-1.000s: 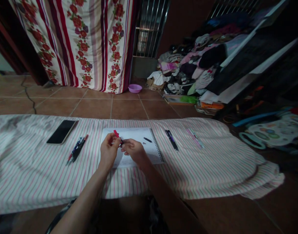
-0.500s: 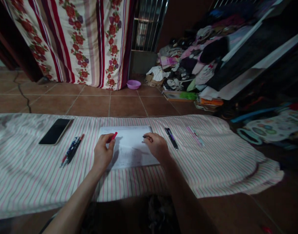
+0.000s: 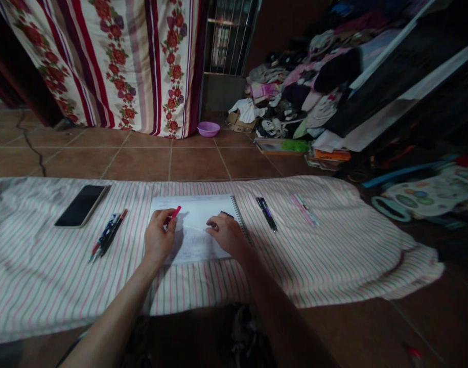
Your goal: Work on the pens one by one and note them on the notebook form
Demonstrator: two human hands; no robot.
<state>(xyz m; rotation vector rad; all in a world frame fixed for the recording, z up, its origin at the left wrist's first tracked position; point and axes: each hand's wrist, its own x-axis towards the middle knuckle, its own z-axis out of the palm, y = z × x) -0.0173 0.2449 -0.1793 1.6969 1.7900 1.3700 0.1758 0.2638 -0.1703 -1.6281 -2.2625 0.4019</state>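
A white spiral notebook (image 3: pixel 197 214) lies open on a striped cloth (image 3: pixel 326 245) spread over the floor. My left hand (image 3: pixel 158 236) is closed on a red pen (image 3: pixel 176 211), whose end points up and away over the left side of the page. My right hand (image 3: pixel 227 233) rests palm down on the right part of the page, fingers bent and pointing left, with nothing seen in it. A small dark pen cap (image 3: pixel 228 214) lies on the page just beyond its knuckles.
A black phone (image 3: pixel 80 205) and a bunch of pens (image 3: pixel 106 235) lie left of the notebook. A dark pen (image 3: pixel 266 213) and pale pink pens (image 3: pixel 305 210) lie to the right. Behind are tiled floor, a floral curtain (image 3: pixel 115 61), a purple bowl (image 3: pixel 208 129) and a clothes pile (image 3: pixel 295 97).
My hands were together at the red pen, then came apart. The right hand reached toward the dark cap, then slid left onto the page. The left hand keeps the pen.
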